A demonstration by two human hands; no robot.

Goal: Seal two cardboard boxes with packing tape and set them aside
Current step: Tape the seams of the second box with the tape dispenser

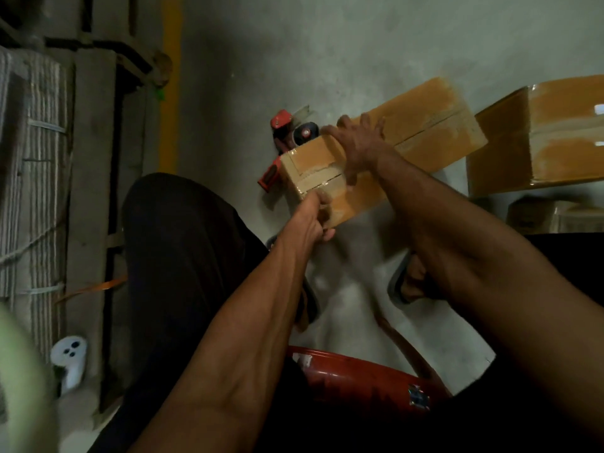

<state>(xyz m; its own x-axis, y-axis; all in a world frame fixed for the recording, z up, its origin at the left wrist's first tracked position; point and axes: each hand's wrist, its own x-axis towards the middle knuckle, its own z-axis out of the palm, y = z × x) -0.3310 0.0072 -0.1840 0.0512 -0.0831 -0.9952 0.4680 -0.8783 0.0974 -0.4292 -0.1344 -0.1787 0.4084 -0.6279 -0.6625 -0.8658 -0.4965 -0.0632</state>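
A long brown cardboard box (421, 125) lies tilted over the grey floor, its near end face (310, 168) covered with strips of clear tape. My left hand (315, 217) grips the lower near edge of that end, fingers curled under it. My right hand (356, 143) lies spread on the top of the box, fingers over its near top edge. A red tape dispenser (287, 125) sits on the floor just behind the box's near end, partly hidden by it. A second, larger taped cardboard box (549, 138) stands at the right.
A red plastic stool (359, 377) is beneath me, my dark-trousered knee (170, 230) at the left. Bundled sacks and wooden pallets (36, 165) line the left side beside a yellow floor stripe (170, 86). A white controller (70, 358) lies at lower left. More boxes (552, 214) sit low at the right.
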